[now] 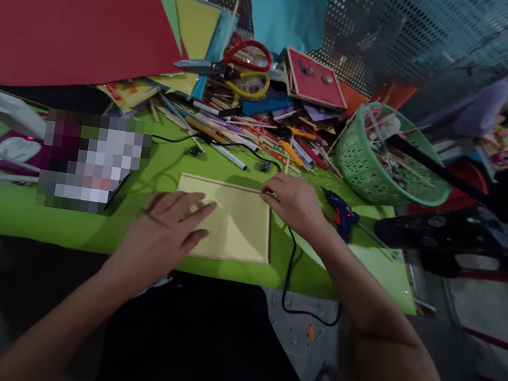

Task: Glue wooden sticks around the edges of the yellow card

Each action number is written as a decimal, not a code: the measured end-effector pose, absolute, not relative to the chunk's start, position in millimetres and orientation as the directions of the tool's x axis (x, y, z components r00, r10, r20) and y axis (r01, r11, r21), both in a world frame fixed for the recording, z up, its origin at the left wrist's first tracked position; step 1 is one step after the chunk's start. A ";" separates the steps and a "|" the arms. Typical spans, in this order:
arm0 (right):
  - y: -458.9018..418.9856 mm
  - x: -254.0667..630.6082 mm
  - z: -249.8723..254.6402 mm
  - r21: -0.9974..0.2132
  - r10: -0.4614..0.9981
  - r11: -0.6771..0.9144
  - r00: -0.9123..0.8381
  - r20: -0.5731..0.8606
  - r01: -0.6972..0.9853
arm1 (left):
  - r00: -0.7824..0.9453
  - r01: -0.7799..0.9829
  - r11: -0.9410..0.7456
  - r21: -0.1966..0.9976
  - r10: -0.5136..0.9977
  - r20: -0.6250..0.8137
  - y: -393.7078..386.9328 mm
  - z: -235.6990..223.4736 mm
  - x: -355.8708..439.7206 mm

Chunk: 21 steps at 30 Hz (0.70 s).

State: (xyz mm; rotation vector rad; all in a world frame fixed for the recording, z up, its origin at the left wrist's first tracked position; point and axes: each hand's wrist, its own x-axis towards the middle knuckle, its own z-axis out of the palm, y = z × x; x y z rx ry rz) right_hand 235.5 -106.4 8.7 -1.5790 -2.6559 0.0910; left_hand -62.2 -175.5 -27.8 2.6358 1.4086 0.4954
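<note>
We had one yellow card [238, 232] lying flat near the close edge of the green table [64, 228], just in front of our lap. Our left hand [164, 227] lay over its left part, fingers loosely spread and palm down. Our right hand [298, 202] was at the far right corner, thumb and fingers bent close together at the end of the far stick [226, 183]; we could not tell whether they pinched it or only pressed.

We judged the card light and fairly stiff within its edging, not slippery, with the thin wood easy to snap or knock loose. The best hold seemed to be by two opposite edges, without squeezing the middle.

We counted edging on three sides, far, right and near; our left hand hid most of the fourth. Around it we counted one glue gun [341, 216], one pair of scissors [229, 72], one green basket [366, 162], and one red board [307, 87] bearing two round pieces [327, 80]. The loose pens and sticks in the pile were too jumbled to count.
</note>
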 end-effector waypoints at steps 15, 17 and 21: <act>-100.6 222.7 17.4 0.122 0.887 0.461 -0.454 -0.083 0.879 | 0.592 0.718 -0.621 0.314 0.783 0.194 -180.5 -31.8 -50.9; -99.5 222.1 20.1 0.136 0.889 0.457 -0.449 -0.084 0.879 | 0.591 0.718 -0.620 0.315 0.783 0.195 -180.4 -31.0 -50.4; -97.4 222.5 26.8 0.147 0.890 0.455 -0.442 -0.112 0.878 | 0.587 0.725 -0.615 0.311 0.787 0.189 -179.4 -30.1 -49.4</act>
